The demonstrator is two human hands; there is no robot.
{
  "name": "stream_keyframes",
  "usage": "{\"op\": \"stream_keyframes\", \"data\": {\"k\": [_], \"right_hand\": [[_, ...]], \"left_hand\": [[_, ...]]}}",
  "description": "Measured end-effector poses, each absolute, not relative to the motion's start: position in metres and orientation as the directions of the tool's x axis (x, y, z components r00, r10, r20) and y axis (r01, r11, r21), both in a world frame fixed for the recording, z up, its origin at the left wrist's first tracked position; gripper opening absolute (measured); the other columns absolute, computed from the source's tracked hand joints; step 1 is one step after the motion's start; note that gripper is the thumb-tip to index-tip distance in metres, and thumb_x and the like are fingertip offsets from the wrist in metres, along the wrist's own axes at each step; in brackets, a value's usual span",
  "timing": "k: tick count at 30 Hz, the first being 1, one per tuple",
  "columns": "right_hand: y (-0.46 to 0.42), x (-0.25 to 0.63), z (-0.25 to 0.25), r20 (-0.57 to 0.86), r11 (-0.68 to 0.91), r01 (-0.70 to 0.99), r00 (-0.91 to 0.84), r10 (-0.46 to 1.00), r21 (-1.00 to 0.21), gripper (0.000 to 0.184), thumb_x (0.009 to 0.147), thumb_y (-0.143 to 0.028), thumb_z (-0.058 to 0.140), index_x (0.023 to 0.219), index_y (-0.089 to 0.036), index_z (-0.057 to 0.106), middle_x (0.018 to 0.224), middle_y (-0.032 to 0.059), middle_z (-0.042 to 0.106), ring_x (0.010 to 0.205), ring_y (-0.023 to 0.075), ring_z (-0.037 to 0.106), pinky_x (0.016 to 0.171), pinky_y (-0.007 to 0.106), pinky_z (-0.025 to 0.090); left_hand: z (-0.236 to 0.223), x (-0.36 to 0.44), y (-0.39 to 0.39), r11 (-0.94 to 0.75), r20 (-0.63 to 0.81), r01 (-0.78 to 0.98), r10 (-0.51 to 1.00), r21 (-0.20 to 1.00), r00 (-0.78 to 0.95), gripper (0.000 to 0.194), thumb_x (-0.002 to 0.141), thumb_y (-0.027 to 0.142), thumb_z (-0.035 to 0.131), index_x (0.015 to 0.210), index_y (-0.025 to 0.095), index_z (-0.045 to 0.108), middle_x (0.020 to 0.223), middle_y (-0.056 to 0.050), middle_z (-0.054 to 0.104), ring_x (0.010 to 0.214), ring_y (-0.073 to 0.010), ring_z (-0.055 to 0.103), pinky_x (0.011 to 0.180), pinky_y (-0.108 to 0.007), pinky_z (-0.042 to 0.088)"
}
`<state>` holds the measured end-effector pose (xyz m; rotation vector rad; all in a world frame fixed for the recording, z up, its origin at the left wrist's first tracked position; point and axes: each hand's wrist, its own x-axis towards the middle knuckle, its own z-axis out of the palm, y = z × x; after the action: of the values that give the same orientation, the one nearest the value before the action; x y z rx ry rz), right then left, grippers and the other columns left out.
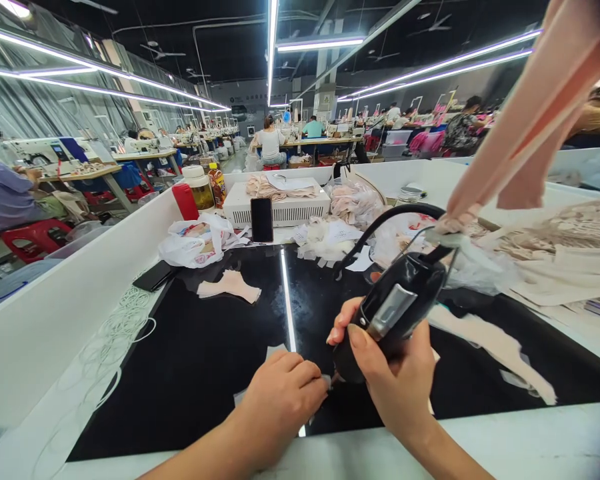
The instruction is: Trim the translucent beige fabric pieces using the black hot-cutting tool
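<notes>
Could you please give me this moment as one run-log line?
left hand: over pale scraps | right hand: gripping black tool | mat: peach cloth at far left | phone: upright, far edge

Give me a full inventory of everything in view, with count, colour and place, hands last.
Work surface: one, black, centre
Handheld tool: one, black and silver, right of centre
Thin piece: at least one, pale, front centre
Cut pieces: two groups, pale pink, surface's left and right
Cord: count unclear, white, left edge
Phone: one, black, upright at back
Flat object: one, black, back left
Vented box: one, white, back
Jar: one, white lid, back left
Bags: several, white or clear, back
Hanging strips: several, pink, upper right
People: several, background
Left hand: one, on thin piece
Right hand: one, gripping tool
</notes>
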<state>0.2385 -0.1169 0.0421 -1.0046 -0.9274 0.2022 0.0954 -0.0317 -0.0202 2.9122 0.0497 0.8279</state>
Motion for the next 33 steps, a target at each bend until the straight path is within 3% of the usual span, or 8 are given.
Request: {"op": "stream_keyframes", "data": {"k": [4,8,12,18,25,33], "right_hand": [[-0.118,0.24,0.042,0.54,0.555,0.193,0.617,0.573,-0.809,0.023,0.093,-0.021,0.073,0.105,-0.031,0.055,0.089,-0.004,0.069,0.063,0.0123,0.067,0.059,0.027,0.062],[-0.118,0.24,0.043,0.5,0.567,0.124,0.645,0.577,-0.814,0.028,0.091,-0.029,0.079,0.107,-0.03,0.056,0.088,-0.0038,0.07,0.064,0.0128,0.067,0.063,0.03,0.063],[-0.114,0.234,0.043,0.509,0.582,0.101,0.619,0.598,-0.807,0.032,0.092,-0.03,0.079,0.115,-0.03,0.058,0.088,-0.0025,0.069,0.065,0.0147,0.068,0.064,0.032,0.063],[-0.096,0.206,0.041,0.457,0.549,0.03,0.593,0.663,-0.835,0.051,0.09,-0.037,0.081,0.134,-0.03,0.056,0.086,-0.0014,0.068,0.065,0.0156,0.068,0.064,0.033,0.063],[-0.076,0.172,0.042,0.446,0.562,-0.06,0.541,0.713,-0.825,0.046,0.09,-0.036,0.081,0.129,-0.03,0.056,0.086,-0.0014,0.068,0.065,0.016,0.068,0.06,0.031,0.061],[-0.072,0.167,0.038,0.491,0.597,-0.08,0.489,0.721,-0.798,0.043,0.094,-0.026,0.077,0.13,-0.031,0.055,0.089,-0.0019,0.067,0.07,0.0153,0.069,0.066,0.032,0.063]], "left_hand": [[-0.008,0.075,-0.026,-0.984,0.489,0.009,0.096,0.177,0.867,0.018,0.11,0.023,0.05,0.111,0.02,0.067,0.098,-0.001,0.073,0.087,-0.0188,0.067,0.08,-0.034,0.054],[0.002,0.034,-0.014,-0.958,0.45,0.134,0.239,0.253,0.861,0.02,0.111,0.028,0.048,0.117,0.021,0.067,0.108,-0.003,0.072,0.098,-0.0195,0.068,0.09,-0.035,0.057],[0.0,-0.004,-0.01,-0.905,0.365,0.314,0.407,0.289,0.837,0.019,0.104,0.03,0.063,0.121,0.022,0.067,0.114,-0.005,0.071,0.101,-0.0224,0.069,0.088,-0.037,0.06],[-0.014,-0.023,-0.019,-0.826,0.342,0.412,0.543,0.385,0.767,0.041,0.081,0.015,0.086,0.117,0.023,0.069,0.115,-0.004,0.07,0.104,-0.0239,0.068,0.091,-0.038,0.061],[-0.018,-0.014,-0.022,-0.805,0.415,0.354,0.561,0.476,0.716,0.024,0.084,0.011,0.084,0.097,0.023,0.069,0.107,0.0,0.072,0.099,-0.0207,0.068,0.09,-0.037,0.057],[-0.022,-0.01,-0.028,-0.848,0.469,0.326,0.508,0.418,0.722,0.006,0.097,0.021,0.073,0.097,0.021,0.067,0.108,0.0,0.072,0.102,-0.0216,0.067,0.09,-0.038,0.055]]}}
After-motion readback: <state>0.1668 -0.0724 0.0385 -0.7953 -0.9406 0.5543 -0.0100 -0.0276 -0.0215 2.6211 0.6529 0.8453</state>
